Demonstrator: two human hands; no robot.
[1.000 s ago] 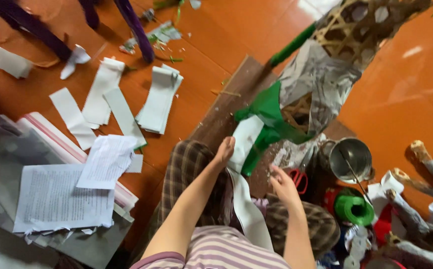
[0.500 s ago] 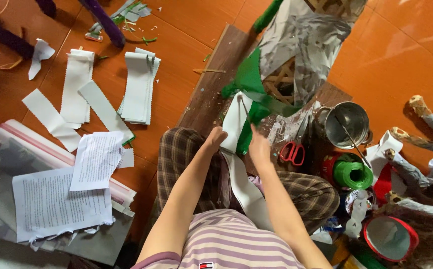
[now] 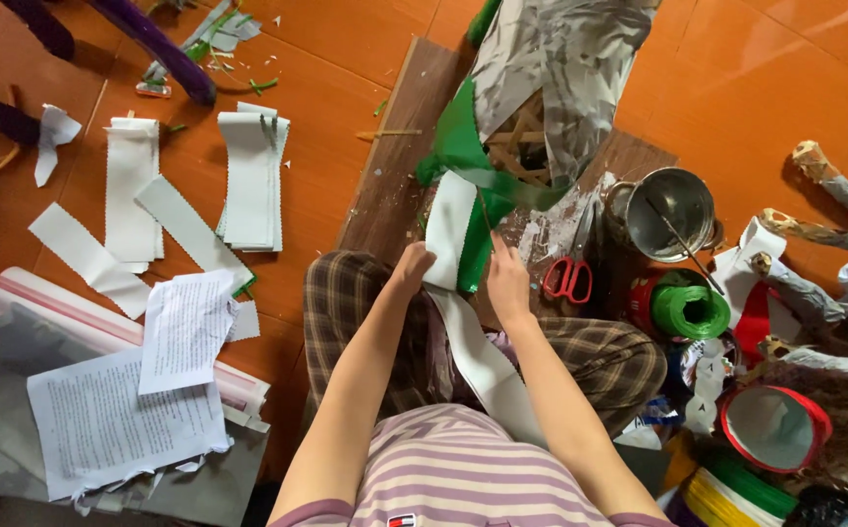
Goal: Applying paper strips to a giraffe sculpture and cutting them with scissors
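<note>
Both hands meet at the centre of the frame, just above the knees in checked trousers (image 3: 365,303). Left hand (image 3: 412,265) pinches the left edge of a white strip (image 3: 448,229), fingers closed on it; right hand (image 3: 508,285) lies just beside it on the right, fingers curled and pressing where the strip meets a green strip (image 3: 463,146). Whether the right hand actually grips anything I cannot tell.

The white strip runs long from the lap near the bottom centre, up between the two hands, and on toward the upper centre, so its long axis points away from the body and slightly right. Its free upper end lies just beyond the fingertips, and the left hand is the nearer one to it. The green strip crosses it at that end and climbs toward the top of the frame over a wooden board (image 3: 395,166).

Right of the hands lie red scissors (image 3: 567,278), then a metal pot (image 3: 673,213) and a green twine roll (image 3: 689,310). Left of the knees sit printed papers (image 3: 121,420) on the orange floor (image 3: 346,59). Farther up left, more white strips (image 3: 253,181) lie in stacks, well apart from the hands.
</note>
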